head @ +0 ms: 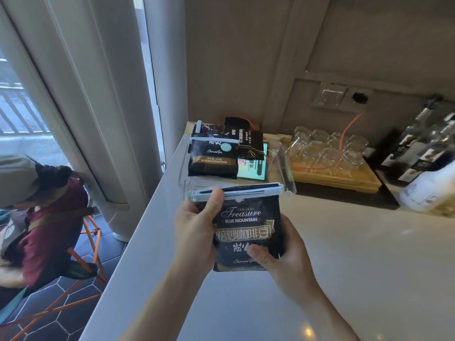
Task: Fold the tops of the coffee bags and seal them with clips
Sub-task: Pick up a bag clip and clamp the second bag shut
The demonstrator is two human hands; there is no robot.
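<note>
White, smooth tabletop (320, 242) runs beside a curtained window, with a clear tray (286, 168) at its far end. Above the near tabletop, both hands hold a glossy black coffee bag (248, 232) upright. Left hand (194, 232) fingers are closed on its upper left edge, the thumb pressing the pale blue clip (236, 191), which lies crosswise along the folded top. Right hand (283, 254) fingers clamp the lower right corner. Another clipped bag (213, 156) stands in the tray.
</note>
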